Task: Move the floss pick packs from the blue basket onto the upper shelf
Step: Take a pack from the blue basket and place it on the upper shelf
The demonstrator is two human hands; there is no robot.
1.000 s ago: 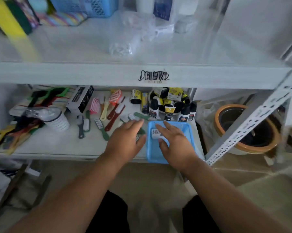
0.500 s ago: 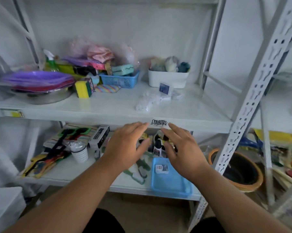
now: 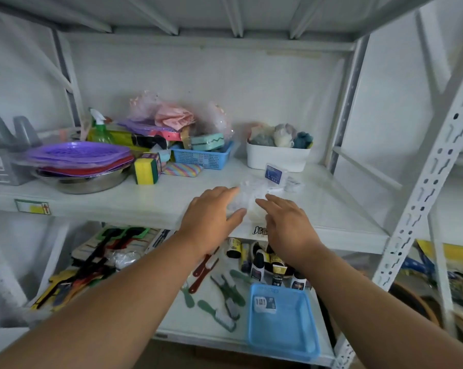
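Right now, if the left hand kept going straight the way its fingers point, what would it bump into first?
Probably the clear plastic packs lying on the upper shelf. The left hand is nearly at them, though depth is hard to judge.

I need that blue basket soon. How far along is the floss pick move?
Mostly done, it seems. Several clear packs and a small blue-labelled box already lie on the upper shelf. Both hands, left hand and right hand, are up there by the packs, fingers spread. One pack is left in the blue basket below.
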